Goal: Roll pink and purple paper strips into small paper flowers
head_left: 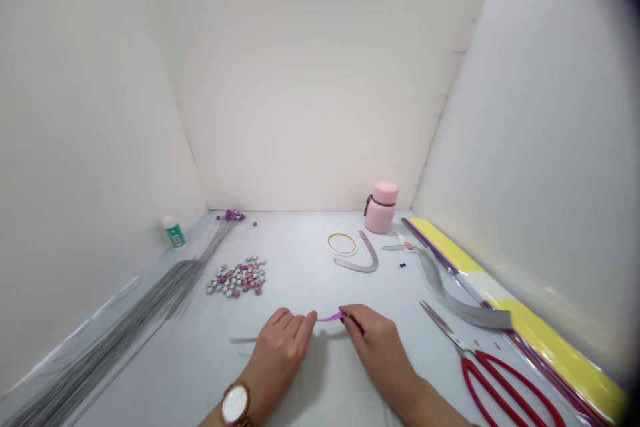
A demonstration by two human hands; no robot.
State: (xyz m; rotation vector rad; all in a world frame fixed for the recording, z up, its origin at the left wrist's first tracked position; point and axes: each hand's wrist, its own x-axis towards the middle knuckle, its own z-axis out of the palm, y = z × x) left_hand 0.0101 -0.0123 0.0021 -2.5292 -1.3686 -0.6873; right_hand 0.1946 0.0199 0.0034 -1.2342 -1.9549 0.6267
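A narrow purple paper strip (329, 318) is stretched between my two hands above the table. My left hand (285, 343), with a watch on its wrist, pinches the strip between thumb and fingers. At the strip's other end, my right hand (373, 337) is closed on a small, seemingly folded part. A grey strip end (243, 340) sticks out left of my left hand; whether it belongs to the purple strip I cannot tell. Beyond my left hand lies a pile of small folded paper stars (240, 279) in silver, pink and purple.
Long grey paper strips (125, 320) fan out on the left, near purple stars (231, 215) and a green-and-white bottle (173, 231). Red-handled scissors (473, 350), a grey band (450, 300) and yellow packets (545, 340) lie right. Farther back are a tape ring (343, 244) and pink flask (381, 208).
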